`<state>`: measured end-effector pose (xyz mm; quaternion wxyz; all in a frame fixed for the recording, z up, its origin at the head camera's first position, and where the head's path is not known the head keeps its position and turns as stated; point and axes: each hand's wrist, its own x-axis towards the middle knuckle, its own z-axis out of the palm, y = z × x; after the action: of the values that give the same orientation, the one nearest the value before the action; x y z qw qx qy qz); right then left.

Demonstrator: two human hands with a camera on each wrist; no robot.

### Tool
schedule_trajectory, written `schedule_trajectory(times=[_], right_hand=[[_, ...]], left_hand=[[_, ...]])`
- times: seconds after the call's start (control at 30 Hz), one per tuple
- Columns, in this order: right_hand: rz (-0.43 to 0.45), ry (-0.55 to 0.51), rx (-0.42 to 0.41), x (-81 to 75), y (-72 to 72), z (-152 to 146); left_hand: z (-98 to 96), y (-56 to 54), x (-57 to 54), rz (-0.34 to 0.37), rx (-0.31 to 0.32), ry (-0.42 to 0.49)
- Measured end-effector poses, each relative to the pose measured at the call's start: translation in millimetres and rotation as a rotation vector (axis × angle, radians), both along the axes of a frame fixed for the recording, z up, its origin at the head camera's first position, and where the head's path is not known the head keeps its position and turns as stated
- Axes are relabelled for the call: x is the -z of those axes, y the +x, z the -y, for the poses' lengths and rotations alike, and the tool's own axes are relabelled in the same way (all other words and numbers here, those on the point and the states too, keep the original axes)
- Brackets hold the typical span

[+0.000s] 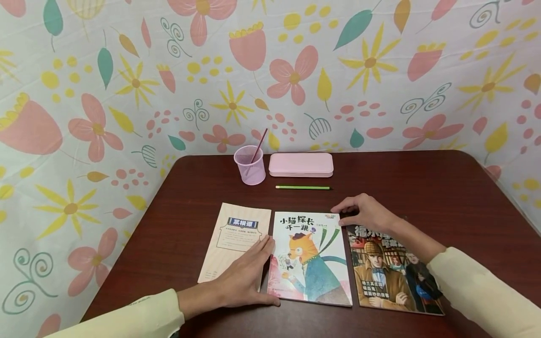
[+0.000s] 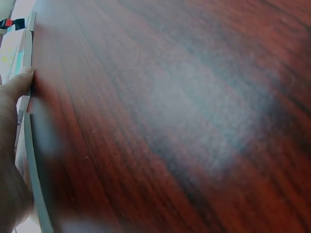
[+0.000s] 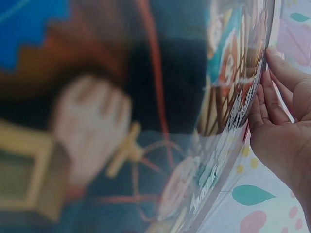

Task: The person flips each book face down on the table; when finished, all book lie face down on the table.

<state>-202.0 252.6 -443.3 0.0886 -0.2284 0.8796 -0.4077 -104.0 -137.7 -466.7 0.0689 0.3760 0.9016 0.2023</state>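
Observation:
Three books lie side by side in the head view: a beige book (image 1: 236, 230), a picture book with an orange cat (image 1: 308, 263) in the middle, and a dark detective comic book (image 1: 380, 281) at right. My left hand (image 1: 238, 277) lies across the beige book's lower right, fingertips at the picture book's left edge and thumb by its bottom edge. At the picture book's top right corner, my right hand (image 1: 369, 216) touches it with extended fingers, its wrist over the comic. The right wrist view shows the comic's cover close up beside the right hand (image 3: 282, 107).
Behind the books lie a green pencil (image 1: 303, 188) and a pink pencil case (image 1: 301, 165). A pink mesh pen holder (image 1: 250, 165) with a dark red pencil stands beside the case. A flower-patterned cloth (image 1: 270, 70) hangs behind the dark wooden table (image 1: 190, 183).

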Motion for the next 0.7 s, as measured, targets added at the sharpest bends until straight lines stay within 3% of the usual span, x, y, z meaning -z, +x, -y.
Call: schedule_trajectory(times=[0.7], right_hand=[[0.019,0.011,-0.016,-2.9,-0.4,0.7]], left_hand=[[5.0,-0.6,-2.4,0.162,0.014,0.232]])
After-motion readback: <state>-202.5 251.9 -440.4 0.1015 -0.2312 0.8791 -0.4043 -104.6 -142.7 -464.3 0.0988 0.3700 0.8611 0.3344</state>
